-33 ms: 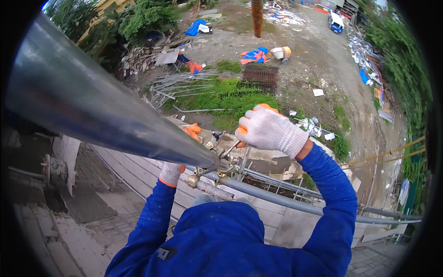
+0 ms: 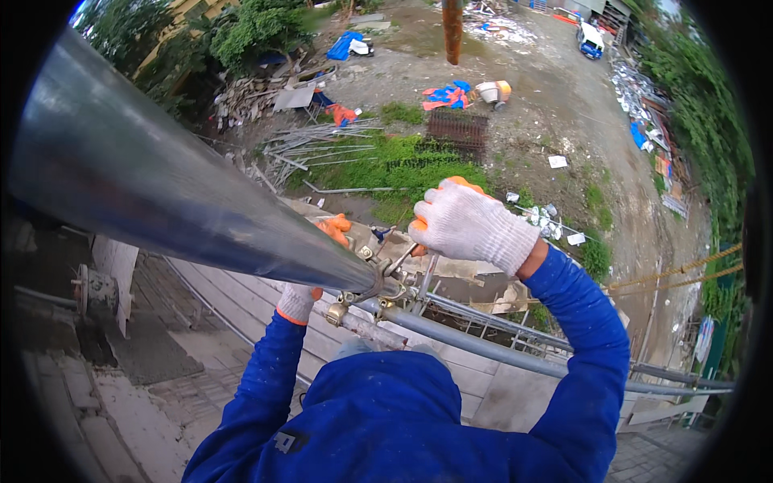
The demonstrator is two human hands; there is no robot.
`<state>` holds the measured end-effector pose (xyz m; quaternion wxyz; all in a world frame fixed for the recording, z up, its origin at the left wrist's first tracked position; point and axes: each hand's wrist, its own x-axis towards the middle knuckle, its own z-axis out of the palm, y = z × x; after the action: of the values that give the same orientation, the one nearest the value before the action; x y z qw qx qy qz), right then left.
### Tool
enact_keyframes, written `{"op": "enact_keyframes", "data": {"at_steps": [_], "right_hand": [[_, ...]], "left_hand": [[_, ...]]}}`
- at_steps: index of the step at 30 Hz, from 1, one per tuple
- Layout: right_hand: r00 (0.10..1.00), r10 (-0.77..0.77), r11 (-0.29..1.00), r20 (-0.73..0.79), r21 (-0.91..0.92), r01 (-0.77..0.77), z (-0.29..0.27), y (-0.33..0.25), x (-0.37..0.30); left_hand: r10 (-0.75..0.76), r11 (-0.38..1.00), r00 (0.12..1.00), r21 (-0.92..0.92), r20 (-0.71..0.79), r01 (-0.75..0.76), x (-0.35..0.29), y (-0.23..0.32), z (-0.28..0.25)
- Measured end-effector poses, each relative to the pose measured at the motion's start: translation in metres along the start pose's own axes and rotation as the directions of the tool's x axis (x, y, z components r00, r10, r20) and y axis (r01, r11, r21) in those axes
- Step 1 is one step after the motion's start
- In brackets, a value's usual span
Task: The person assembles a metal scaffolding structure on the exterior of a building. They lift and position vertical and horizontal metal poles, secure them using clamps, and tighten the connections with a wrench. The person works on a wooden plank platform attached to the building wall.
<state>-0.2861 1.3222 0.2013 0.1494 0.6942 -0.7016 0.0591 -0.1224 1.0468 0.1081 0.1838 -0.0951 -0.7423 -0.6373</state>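
A thick grey steel pipe (image 2: 201, 177) slants from the upper left down to a metal scaffold clamp (image 2: 378, 282). My left hand (image 2: 298, 303), in a white knit glove with orange coating, is wrapped round the pipe just above the clamp; the pipe hides part of it, and its orange fingers show on the far side. My gloved right hand (image 2: 471, 225) is closed on a metal wrench (image 2: 400, 262), whose shaft runs down to the clamp. Where wrench and bolt meet is too small to make out. A horizontal pipe (image 2: 459, 340) runs right from the clamp.
Pale planks (image 2: 475, 378) lie beneath me. Well below, the ground holds loose pipes (image 2: 322, 153), a rebar stack (image 2: 456, 133) and a cement mixer (image 2: 493, 92). A rusty pipe (image 2: 452, 36) hangs into view at the top. Yellow ropes (image 2: 676, 270) cross at the right.
Very little differs. My right elbow has shifted slightly outward to the right, and my right hand sits a touch higher. My left hand stays on the pipe.
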Motion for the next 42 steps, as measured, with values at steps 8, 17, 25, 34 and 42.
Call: {"op": "enact_keyframes", "data": {"at_steps": [8,17,25,34,42], "right_hand": [[0.991,-0.122,0.975,0.046,0.192,0.111,0.035,0.024,0.007],[0.896,-0.111,0.994,-0.43,-0.043,0.102,0.065,0.023,0.013],[0.717,0.434,0.861,-0.545,0.486,-0.151,0.165,-0.06,0.006],[0.372,0.849,0.504,-0.375,0.785,-0.36,0.186,-0.142,0.013],[0.18,0.938,0.344,-0.296,0.855,-0.387,0.187,-0.181,0.032]], "left_hand": [[-0.128,0.938,0.992,-0.325,-0.009,0.118,-0.008,-0.027,0.011],[-0.032,0.99,0.989,-0.138,-0.143,0.012,0.006,0.037,0.011],[-0.074,0.997,0.972,-0.054,-0.224,0.063,-0.02,0.004,-0.001],[-0.002,1.0,0.962,-0.029,-0.273,-0.006,0.001,0.064,0.017],[0.087,0.996,0.966,0.03,-0.243,-0.082,-0.001,0.056,0.002]]}}
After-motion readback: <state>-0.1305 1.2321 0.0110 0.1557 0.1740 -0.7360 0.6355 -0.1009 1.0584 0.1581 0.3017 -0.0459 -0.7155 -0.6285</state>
